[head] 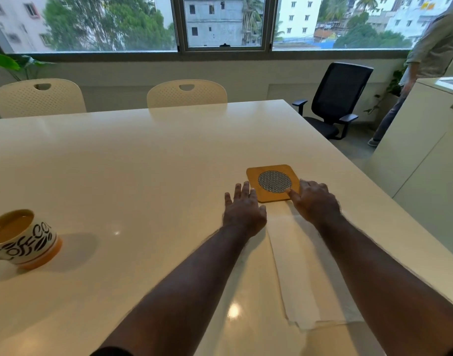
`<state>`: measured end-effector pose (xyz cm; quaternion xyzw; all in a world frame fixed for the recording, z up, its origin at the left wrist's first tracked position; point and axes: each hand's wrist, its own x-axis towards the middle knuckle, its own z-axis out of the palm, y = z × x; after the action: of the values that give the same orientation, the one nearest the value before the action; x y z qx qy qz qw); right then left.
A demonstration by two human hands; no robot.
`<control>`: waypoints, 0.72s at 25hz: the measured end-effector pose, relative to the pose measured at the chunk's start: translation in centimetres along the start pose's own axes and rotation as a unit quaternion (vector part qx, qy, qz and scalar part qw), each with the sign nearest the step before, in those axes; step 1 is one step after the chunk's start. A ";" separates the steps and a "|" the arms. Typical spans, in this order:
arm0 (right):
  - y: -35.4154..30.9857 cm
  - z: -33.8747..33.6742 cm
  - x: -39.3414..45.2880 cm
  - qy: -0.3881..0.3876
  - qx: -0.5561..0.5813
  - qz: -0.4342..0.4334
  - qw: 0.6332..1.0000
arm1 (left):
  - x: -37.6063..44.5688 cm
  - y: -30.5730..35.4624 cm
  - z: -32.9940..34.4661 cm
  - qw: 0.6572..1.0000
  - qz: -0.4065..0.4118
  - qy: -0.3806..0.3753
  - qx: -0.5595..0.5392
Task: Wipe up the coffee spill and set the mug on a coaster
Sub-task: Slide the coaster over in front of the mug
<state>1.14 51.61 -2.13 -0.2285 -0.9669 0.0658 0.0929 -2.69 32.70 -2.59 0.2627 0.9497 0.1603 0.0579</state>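
Observation:
A square wooden coaster with a dark patterned round centre lies on the white table, right of middle. My right hand grips the coaster's near right corner, thumb on top. Fingers straight, my left hand lies flat on the table, touching the coaster's near left edge. A white paper towel is spread on the table under and between my forearms. At the far left stands a white and orange mug with dark lettering, full of coffee. No spill shows plainly on the table.
Two cream chairs stand at the table's far side. A black office chair and a white cabinet stand to the right, with another person beside the cabinet. The table's right edge runs close to the coaster.

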 end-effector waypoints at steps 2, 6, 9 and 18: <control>0.4 -0.2 0.8 -0.004 -0.001 0.014 1.000 | 0.8 0.9 -0.2 1.000 -0.011 0.000 -0.022; 0.9 -0.3 2.1 -0.025 0.029 0.047 0.998 | 1.8 1.8 -0.4 0.995 -0.059 0.081 -0.007; 1.2 0.1 2.9 -0.037 0.079 0.064 0.994 | 2.4 2.3 -0.9 0.993 -0.092 0.073 -0.015; 1.7 -0.9 3.3 -0.086 0.341 0.172 0.920 | 4.2 0.2 -1.7 0.906 -0.279 0.037 -0.317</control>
<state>-0.86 54.73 -1.02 -0.3389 -0.8361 0.4259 0.0686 -6.57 34.57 -1.07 -0.0518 0.8846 0.4400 0.1453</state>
